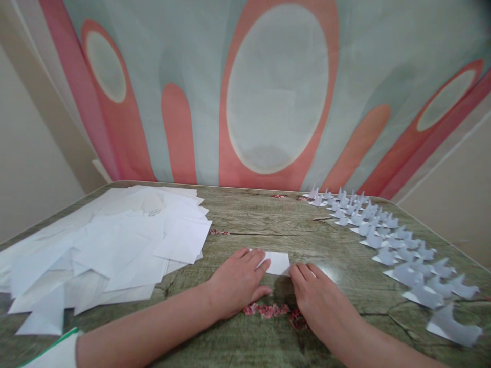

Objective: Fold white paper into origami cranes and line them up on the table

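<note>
A small folded piece of white paper [277,263] lies flat on the table between my two hands. My left hand [241,281] rests over its left end, fingers stretched out and thumb apart, pressing it down. At the paper's right edge my right hand [312,286] has its fingers pressed together on the lower corner. The fingertips of that hand hide part of the corner. How many layers the paper has I cannot tell.
Loose white sheets [126,245] are heaped across the left of the wood-patterned table [245,214]. Along the right side stand several rows of folded white paper birds [383,235]. A patterned cloth [203,102] hangs behind the table's far edge.
</note>
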A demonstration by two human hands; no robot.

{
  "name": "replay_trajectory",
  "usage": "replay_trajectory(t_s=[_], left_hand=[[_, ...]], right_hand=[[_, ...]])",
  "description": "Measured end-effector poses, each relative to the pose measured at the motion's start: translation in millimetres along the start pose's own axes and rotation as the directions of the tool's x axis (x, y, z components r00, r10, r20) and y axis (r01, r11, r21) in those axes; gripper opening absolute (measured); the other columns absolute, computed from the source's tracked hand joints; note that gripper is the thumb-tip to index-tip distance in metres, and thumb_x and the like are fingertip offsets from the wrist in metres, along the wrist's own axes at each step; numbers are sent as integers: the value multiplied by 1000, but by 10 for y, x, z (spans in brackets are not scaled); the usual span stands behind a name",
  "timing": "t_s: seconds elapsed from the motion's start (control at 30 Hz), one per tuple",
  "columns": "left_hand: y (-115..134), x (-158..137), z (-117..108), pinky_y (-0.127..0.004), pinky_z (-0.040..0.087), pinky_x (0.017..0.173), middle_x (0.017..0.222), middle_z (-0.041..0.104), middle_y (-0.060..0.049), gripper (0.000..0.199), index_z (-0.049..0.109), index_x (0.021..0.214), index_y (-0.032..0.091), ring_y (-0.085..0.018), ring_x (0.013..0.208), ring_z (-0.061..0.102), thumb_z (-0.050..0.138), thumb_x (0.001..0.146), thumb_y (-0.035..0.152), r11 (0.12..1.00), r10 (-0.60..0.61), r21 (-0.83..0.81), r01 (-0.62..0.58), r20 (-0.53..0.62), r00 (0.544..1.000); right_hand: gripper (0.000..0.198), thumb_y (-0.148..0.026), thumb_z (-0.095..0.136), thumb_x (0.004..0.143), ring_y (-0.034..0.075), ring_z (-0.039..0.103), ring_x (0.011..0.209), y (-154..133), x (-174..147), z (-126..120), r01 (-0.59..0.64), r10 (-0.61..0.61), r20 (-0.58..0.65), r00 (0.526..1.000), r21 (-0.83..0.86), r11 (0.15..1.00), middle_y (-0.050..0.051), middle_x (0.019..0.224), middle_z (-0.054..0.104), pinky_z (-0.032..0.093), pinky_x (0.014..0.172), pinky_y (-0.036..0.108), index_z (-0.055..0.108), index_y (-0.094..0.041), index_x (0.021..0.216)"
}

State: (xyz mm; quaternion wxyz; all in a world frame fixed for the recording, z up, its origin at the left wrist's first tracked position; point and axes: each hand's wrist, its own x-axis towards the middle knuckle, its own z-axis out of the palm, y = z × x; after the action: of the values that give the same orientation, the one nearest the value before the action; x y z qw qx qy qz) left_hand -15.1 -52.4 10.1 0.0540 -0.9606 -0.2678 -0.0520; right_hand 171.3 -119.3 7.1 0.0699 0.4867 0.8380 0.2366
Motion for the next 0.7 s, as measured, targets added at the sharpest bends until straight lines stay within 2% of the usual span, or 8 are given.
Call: replay_trajectory(t_s=[0.2, 0.33, 0.43, 0.7], left_hand=[[-9, -1, 20, -37, 30, 98, 126, 50, -12, 51, 45, 122, 16, -23, 116, 45, 47, 84, 49, 1000, 6, 2, -6, -15, 1000], [-7, -9, -8, -38, 31, 99, 126, 48, -12, 50, 44, 123, 20, -23, 116, 45, 49, 83, 48, 1000, 19, -11, -19, -15, 1000], [-4, -11, -30, -38, 31, 99, 125, 49, -12, 47, 44, 124, 22, -24, 115, 46, 49, 84, 46, 999, 32, -14, -32, -6, 999], [-11, -28, -52, -41, 29, 100, 128, 48, -13, 47, 47, 123, 24, -25, 118, 44, 47, 83, 50, 999, 32, 6, -32, 18, 999]], right_hand=[[16, -4, 56, 65, 23, 52, 73, 46, 25, 56, -10, 17, -61, 998, 118, 993, 11, 77, 60, 42, 69, 38, 67, -13, 73], [22, -6, 56, 70, 21, 54, 81, 42, 65, 128, 15, 18, -168, 986, 191, 981, 11, 91, 62, 40, 78, 36, 65, -11, 90], [30, -8, 57, 72, 23, 54, 85, 25, 89, 141, 14, 22, -186, 982, 189, 982, 12, 97, 62, 40, 80, 36, 62, -8, 101], [30, -7, 54, 70, 25, 54, 86, -15, 94, 134, 56, -33, -183, 983, 122, 991, 16, 101, 61, 42, 76, 38, 62, -7, 99]])
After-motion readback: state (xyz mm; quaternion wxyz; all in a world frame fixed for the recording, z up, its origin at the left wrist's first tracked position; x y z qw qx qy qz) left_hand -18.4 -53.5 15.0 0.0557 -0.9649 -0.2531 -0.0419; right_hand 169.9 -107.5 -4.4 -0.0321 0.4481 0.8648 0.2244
